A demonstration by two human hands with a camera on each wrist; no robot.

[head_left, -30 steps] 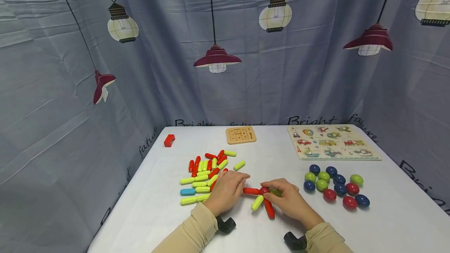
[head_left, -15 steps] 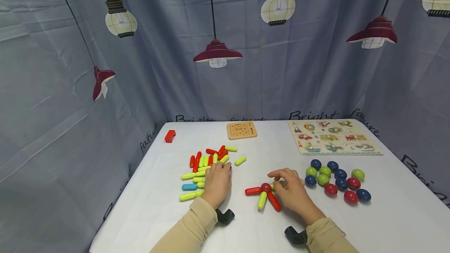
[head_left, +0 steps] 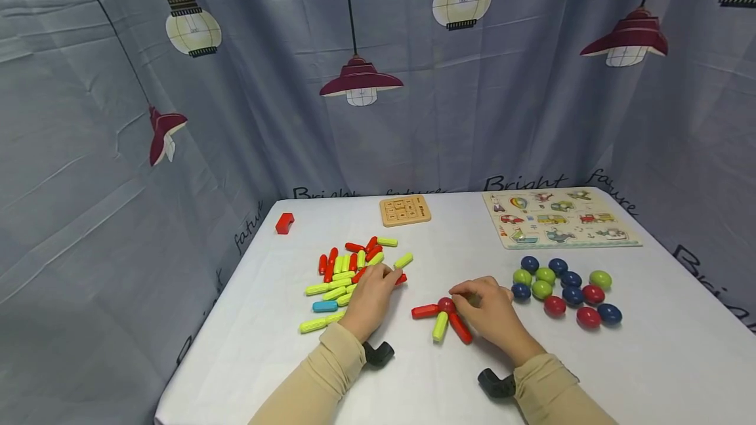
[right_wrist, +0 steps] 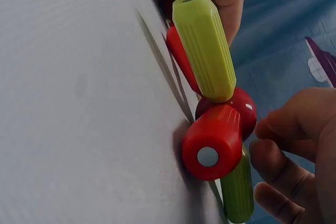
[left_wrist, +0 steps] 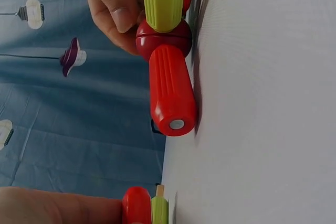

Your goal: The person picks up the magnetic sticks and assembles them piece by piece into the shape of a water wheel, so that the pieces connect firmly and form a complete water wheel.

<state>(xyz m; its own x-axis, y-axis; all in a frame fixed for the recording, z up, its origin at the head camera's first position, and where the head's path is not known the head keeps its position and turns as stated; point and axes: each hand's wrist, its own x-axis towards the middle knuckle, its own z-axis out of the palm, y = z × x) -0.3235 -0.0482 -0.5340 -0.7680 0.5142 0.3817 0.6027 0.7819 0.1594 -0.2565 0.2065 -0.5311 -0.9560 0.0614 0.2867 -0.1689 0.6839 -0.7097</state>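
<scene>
Your left hand (head_left: 371, 297) sits near the middle of the frame, its fingers pinching a loose red rod (head_left: 401, 279) whose end sticks out past them to the right. Your right hand (head_left: 490, 317) is just right of the red ball (head_left: 446, 305), its fingers loosely bent and released, with no grip to be seen; you can't tell here whether they touch the ball.

That ball rests low on the tabletop (head_left: 425, 385), right of the frame's centre. From it a side red rod (head_left: 424, 311) points left, a front red rod (head_left: 460, 328) points to the lower right, and a yellow-green rod (head_left: 440, 326) lies between them. Your right wrist view shows one more green rod (right_wrist: 239, 192) joined to the ball, beside your fingers.

To your left lie scattered rods (head_left: 345, 263) and a blue rod (head_left: 325, 306); coloured balls (head_left: 541, 290) cluster at the right, below a picture board (head_left: 567, 218).
</scene>
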